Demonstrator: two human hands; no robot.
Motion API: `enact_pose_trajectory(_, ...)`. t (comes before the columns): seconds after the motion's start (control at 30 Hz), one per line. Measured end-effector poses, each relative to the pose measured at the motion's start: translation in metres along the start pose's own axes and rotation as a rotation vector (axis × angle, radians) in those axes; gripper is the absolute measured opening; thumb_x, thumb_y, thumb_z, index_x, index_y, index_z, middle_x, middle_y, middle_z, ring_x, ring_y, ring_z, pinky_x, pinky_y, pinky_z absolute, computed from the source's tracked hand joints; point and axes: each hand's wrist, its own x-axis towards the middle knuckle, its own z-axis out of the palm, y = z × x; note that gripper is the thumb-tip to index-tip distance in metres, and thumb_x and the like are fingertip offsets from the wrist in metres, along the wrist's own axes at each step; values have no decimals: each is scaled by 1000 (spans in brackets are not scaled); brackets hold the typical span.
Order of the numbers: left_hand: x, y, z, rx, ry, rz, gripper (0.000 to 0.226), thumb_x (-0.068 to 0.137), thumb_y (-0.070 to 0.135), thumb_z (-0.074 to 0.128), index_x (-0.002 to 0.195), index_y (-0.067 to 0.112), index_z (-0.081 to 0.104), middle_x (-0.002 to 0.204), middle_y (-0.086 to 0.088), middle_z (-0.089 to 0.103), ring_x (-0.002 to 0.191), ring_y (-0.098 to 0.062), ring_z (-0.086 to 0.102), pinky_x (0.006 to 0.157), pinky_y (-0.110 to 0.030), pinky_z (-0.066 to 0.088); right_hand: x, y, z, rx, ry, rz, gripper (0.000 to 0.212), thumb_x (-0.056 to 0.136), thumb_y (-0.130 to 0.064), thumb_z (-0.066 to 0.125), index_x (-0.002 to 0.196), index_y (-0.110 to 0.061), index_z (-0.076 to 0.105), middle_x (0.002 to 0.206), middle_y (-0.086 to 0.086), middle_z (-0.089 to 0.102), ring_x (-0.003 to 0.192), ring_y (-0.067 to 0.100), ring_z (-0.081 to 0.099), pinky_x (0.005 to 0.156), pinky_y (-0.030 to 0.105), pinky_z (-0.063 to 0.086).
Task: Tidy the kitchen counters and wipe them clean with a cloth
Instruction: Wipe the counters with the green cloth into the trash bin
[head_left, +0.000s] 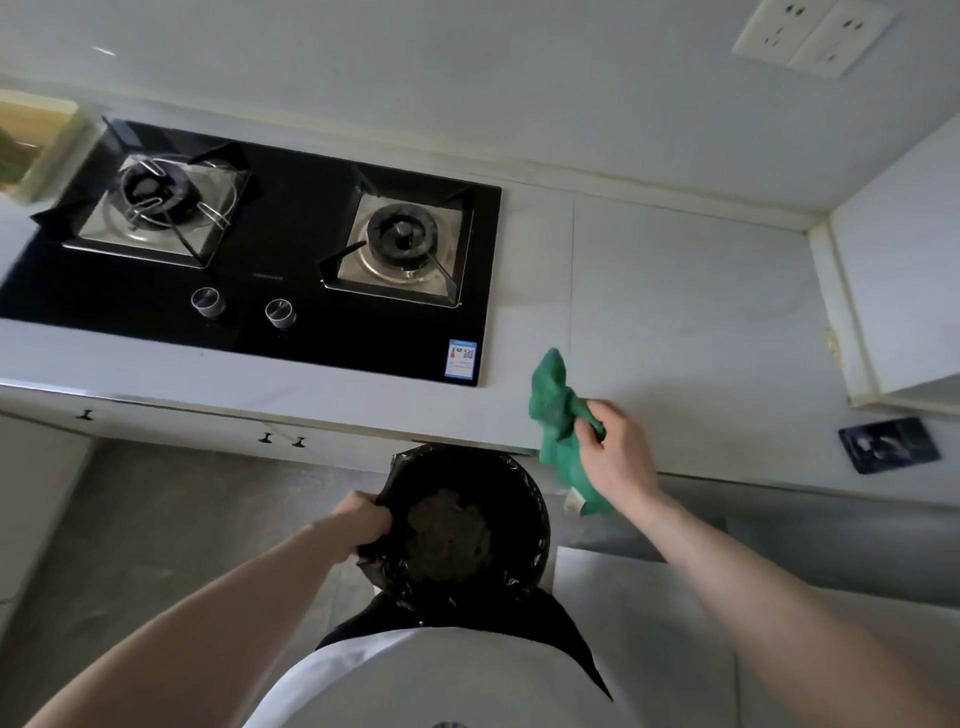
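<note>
- At the bench (675, 312) front edge, right of the hob (291, 270): right hand (615, 447), grip pinching a bunched green cloth (558, 421) that hangs partly over the edge.
- Below the edge, close to it: bin (462, 525) with black liner, dark waste inside; left hand (363, 522), grip clenched on the liner rim.
- Open bare bench right of the hob up to the side wall; a dark flat object (888, 444) lies near the far right edge.
- Blue-white sticker (461, 358) with QR code on the hob's front right corner, text unreadable; small print between the burners also unreadable.
- Pale bench and wall, double socket (813, 36) upper right, grey floor.
</note>
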Motion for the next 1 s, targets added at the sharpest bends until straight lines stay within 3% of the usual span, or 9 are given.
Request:
enact_pose_trajectory(0.17,0,-3,-2,22,-3,0,28,75,2,53,92,6,75,70,-10,66,62,-25,65,54,-26,51,46,17,-41,-35,221,72,18,97,-14,53,105,-13,69,100,-1,67,85,16,56,70,23,35)
enact_pose_trajectory(0.33,6,-3,2,-12,34,-26,28,75,0,53,87,7,77,65,-11,66,59,-26,65,57,-31,52,117,55,-70,-122,324,164,27,97,-17,50,116,-14,69,115,9,69,104,31,62,82,32,46)
enact_pose_trajectory(0.63,2,-3,36,-97,146,-119,31,74,-1,58,79,19,80,70,-12,76,69,-34,75,65,-41,61,226,115,-90,-286,208,185,35,98,-14,50,128,-14,67,125,19,65,115,40,59,94,40,47)
enact_pose_trajectory(0.83,-6,1,51,-112,230,-181,25,71,1,62,78,17,80,64,-6,74,60,-24,70,57,-26,54,273,115,-76,-349,103,143,32,101,-19,51,127,-6,64,127,23,64,117,42,58,94,41,46)
enact_pose_trajectory(1.0,-8,3,59,-132,224,-201,27,69,1,63,77,20,80,68,-6,75,64,-24,72,60,-27,56,299,111,-55,-420,-28,161,34,104,-24,47,126,-4,62,132,24,61,123,42,54,100,41,43)
